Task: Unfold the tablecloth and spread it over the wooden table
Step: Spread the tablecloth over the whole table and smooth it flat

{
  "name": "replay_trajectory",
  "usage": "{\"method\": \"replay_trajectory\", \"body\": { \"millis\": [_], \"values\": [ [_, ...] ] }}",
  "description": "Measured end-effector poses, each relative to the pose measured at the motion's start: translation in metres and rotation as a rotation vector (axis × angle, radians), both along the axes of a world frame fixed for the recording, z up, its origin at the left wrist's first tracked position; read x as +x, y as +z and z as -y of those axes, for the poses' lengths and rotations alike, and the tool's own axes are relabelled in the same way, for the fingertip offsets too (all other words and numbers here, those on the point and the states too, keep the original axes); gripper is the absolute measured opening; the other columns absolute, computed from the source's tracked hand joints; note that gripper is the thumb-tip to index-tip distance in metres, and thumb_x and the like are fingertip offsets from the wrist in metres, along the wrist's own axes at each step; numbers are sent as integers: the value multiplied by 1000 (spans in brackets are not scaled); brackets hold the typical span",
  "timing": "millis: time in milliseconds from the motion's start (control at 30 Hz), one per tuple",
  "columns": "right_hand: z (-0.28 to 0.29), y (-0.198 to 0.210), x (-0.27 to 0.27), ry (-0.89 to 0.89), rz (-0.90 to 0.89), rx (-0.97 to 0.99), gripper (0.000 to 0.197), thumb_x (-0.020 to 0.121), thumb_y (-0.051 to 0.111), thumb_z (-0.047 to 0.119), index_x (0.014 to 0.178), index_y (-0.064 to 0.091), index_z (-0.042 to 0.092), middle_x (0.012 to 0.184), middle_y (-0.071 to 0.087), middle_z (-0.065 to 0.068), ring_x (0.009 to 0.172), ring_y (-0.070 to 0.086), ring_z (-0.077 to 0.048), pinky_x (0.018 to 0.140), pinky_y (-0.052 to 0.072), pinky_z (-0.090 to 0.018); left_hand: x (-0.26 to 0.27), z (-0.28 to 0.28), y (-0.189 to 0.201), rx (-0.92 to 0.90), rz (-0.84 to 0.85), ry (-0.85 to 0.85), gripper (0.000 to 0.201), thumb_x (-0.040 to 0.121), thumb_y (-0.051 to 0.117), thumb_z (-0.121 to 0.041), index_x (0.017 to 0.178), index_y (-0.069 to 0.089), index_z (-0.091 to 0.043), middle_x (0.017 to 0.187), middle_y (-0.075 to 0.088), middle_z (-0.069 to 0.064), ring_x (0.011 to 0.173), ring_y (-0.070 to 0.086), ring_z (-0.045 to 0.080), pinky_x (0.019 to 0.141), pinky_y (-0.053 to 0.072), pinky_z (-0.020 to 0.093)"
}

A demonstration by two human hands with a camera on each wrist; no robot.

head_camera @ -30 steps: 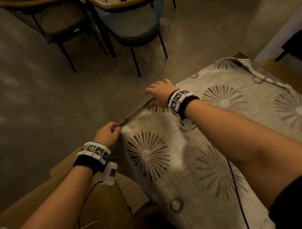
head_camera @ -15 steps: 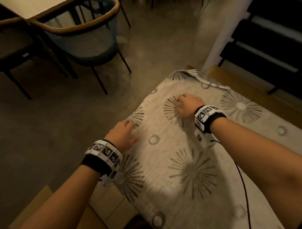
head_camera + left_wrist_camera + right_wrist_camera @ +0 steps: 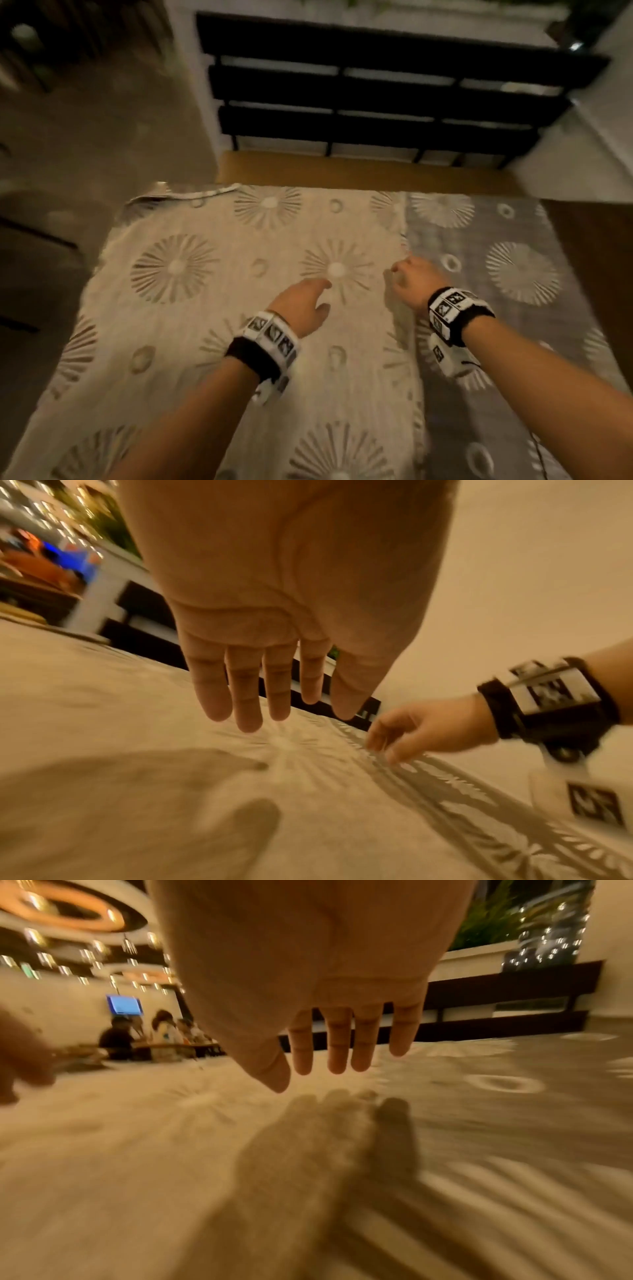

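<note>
Above one tablecloth, two hands are held.
Left hand is spread flat, touching nothing; right hand, fingers loosely extended, is poised beside the folded edge.

Bare forearms, no sleeves; each wrist wears a black band topped by white blocks printed with black square markers; a white camera housing hangs beneath the right wrist, thin dark cable trailing.
</note>
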State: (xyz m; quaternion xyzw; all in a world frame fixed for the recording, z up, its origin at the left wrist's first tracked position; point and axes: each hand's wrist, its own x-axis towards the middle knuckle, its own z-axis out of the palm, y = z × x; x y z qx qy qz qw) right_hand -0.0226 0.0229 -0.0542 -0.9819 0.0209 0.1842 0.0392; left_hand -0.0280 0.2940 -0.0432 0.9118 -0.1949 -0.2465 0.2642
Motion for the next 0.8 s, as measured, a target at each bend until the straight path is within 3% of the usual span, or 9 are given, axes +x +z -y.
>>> {"method": "replay_trajectory", "body": {
  "millis": [100,200,300,367,433,500,567,700,800],
  "values": [
    [43,-4,-41,-83,-75,30,39,89,53,43,118,56,18,116,54,-12,107,54,-34,88,45,-38,3,80,9,-112,-119,39,42,90,58,-27,130,50,-19,124,58,6,110,58,24,89,43,27],
    [54,-9,-79,-97,-83,142,53,84,54,57,120,50,19,115,54,-11,104,56,-33,85,47,-38,3,146,10,-195,-275,167,46,89,60,-25,133,46,-19,126,53,6,102,58,23,84,43,28],
    [40,-13,-126,95,-99,108,77,76,45,74,137,34,28,126,48,-11,111,52,-35,90,44,-47,17,190,0,-222,-380,339,54,84,60,-27,135,40,-23,119,58,6,89,63,26,84,52,33],
    [28,-12,-153,264,-162,75,75,77,44,75,138,34,32,130,45,-12,114,48,-35,93,39,-52,29,206,-6,-150,-412,391,68,72,58,-34,137,36,-30,119,61,11,85,66,31,82,57,45],
    [24,-8,-172,313,-233,118,69,80,45,72,136,37,32,129,44,-11,113,48,-34,89,43,-49,29,219,-5,17,-344,323,79,66,61,-43,140,32,-36,128,51,13,98,63,36,85,55,45],
    [27,-6,-182,330,-277,167,68,83,44,71,136,39,30,127,47,-14,107,52,-34,83,46,-44,24,230,-7,209,-214,184,88,67,65,-59,143,27,-38,142,31,12,122,45,41,94,45,47],
    [32,-5,-189,422,-301,204,65,86,44,67,135,44,24,120,51,-17,99,56,-36,75,44,-39,20,238,-14,335,-80,134,94,65,68,-67,142,25,-36,143,27,12,129,35,40,101,38,50],
    [40,-4,-196,679,-318,179,52,93,43,56,115,60,11,111,52,-20,83,56,-35,63,39,-36,28,248,-28,198,-138,319,112,64,82,-44,146,8,-31,139,41,15,121,47,39,99,44,49],
    [46,-4,-192,631,-322,269,50,96,44,51,102,65,6,98,53,-16,70,49,-29,61,39,-35,40,262,-25,-67,-218,414,109,70,81,-15,148,5,-21,141,45,16,121,51,38,98,45,46]
  ]
}}
